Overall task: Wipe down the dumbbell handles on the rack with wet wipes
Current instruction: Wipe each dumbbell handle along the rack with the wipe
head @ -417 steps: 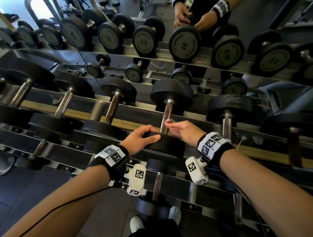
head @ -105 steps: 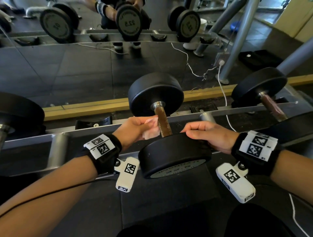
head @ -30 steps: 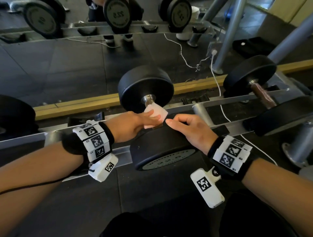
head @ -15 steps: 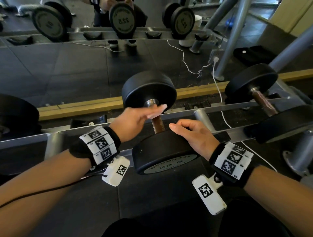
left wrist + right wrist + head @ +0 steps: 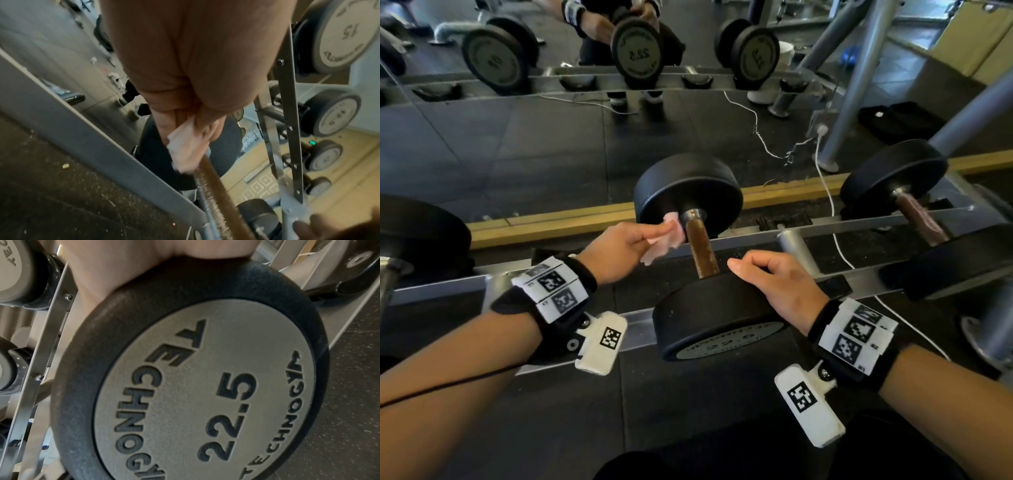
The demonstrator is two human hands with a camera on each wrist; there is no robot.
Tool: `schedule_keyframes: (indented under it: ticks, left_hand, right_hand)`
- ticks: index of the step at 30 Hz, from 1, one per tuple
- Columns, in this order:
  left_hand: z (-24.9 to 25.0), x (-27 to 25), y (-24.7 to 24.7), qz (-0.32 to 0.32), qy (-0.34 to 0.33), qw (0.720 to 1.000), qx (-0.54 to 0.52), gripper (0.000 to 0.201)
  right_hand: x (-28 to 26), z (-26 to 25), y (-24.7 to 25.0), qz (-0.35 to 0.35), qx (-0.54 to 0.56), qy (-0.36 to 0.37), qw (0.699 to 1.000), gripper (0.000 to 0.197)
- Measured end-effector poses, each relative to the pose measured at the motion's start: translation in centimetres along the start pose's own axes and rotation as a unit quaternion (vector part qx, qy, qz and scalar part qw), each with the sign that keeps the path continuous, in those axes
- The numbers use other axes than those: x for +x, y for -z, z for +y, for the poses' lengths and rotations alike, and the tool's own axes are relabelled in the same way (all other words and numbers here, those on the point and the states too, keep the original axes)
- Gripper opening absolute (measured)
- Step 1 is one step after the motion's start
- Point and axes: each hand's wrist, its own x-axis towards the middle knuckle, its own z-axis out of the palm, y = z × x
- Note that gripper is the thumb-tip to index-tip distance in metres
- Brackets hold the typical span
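A black 22.5 dumbbell [image 5: 709,318] lies across the lowest rack rails [image 5: 753,236], its brown rusty handle [image 5: 701,247] running away from me. My left hand [image 5: 619,253] pinches a crumpled white wet wipe [image 5: 666,240] just left of the handle's far end; in the left wrist view the wet wipe [image 5: 185,151] touches the handle [image 5: 216,191]. My right hand [image 5: 777,287] rests on top of the near weight head, fingers curled over its rim. The right wrist view is filled by that head's face plate [image 5: 205,394].
A second dumbbell [image 5: 914,222] with a reddish handle lies to the right, and another head [image 5: 417,240] sits at far left. A mirror [image 5: 551,137] behind the rack reflects dumbbells and the floor. A white cable [image 5: 828,192] trails down behind the rack.
My left hand, which half a second ago lay with fingers stretched over the handle's far end, has drawn back left with the wipe bunched in its fingers. The right hand stays on the near head.
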Motion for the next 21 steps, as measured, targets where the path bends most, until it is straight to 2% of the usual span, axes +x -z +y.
schedule_keyframes:
  ticks: [2, 6, 8, 10, 12, 13, 14, 15, 17, 18, 19, 21]
  left_hand:
    - [-0.2, 0.6, -1.0, 0.011, 0.011, 0.999, -0.045, 0.033]
    - [-0.2, 0.8, -3.6, 0.001, -0.027, 0.993, 0.113, 0.039]
    - [-0.5, 0.4, -3.9, -0.007, -0.030, 0.994, 0.109, 0.042]
    - [-0.6, -0.4, -3.8, -0.062, -0.020, 0.996, 0.055, 0.038]
    - [-0.3, -0.9, -3.2, -0.133, 0.004, 0.988, -0.084, 0.031]
    - [-0.1, -1.0, -2.9, -0.138, 0.022, 0.976, -0.169, 0.034]
    - [0.1, -1.0, -2.4, -0.112, 0.033, 0.968, -0.224, 0.036]
    - [0.2, -0.9, -1.9, -0.058, 0.037, 0.968, -0.243, 0.036]
    - [0.0, -0.4, -1.0, 0.067, 0.038, 0.969, -0.233, 0.044]
    - [0.0, -0.3, -0.9, 0.109, 0.032, 0.967, -0.228, 0.044]
    - [0.0, -0.2, -1.1, 0.126, 0.020, 0.967, -0.220, 0.039]
    - [0.2, -0.4, -2.2, 0.101, -0.003, 0.977, -0.189, 0.035]
  right_hand:
    - [0.0, -0.1, 0.0, -0.005, -0.001, -0.003, 1.000, 0.035]
    - [-0.1, 0.0, 0.1, -0.006, -0.006, -0.009, 1.000, 0.036]
    - [-0.1, 0.0, 0.1, -0.004, -0.009, -0.006, 1.000, 0.035]
    - [-0.1, -0.1, 0.0, -0.002, -0.004, -0.007, 1.000, 0.034]
    - [0.0, 0.0, 0.0, 0.003, -0.005, -0.010, 1.000, 0.037]
    - [0.0, 0.0, 0.0, 0.004, -0.008, -0.010, 1.000, 0.039]
    - [-0.1, 0.0, -0.1, 0.004, -0.013, -0.010, 1.000, 0.040]
    - [-0.1, -0.1, -0.1, 0.004, -0.015, -0.009, 1.000, 0.040]
    - [-0.2, -0.1, -0.1, 0.007, -0.017, -0.008, 1.000, 0.040]
    - [-0.1, -0.1, -0.1, 0.007, -0.019, -0.008, 1.000, 0.040]
    - [-0.1, 0.0, -0.1, 0.006, -0.022, -0.007, 1.000, 0.042]
    - [0.0, -0.1, -0.1, 0.002, -0.027, -0.006, 1.000, 0.042]
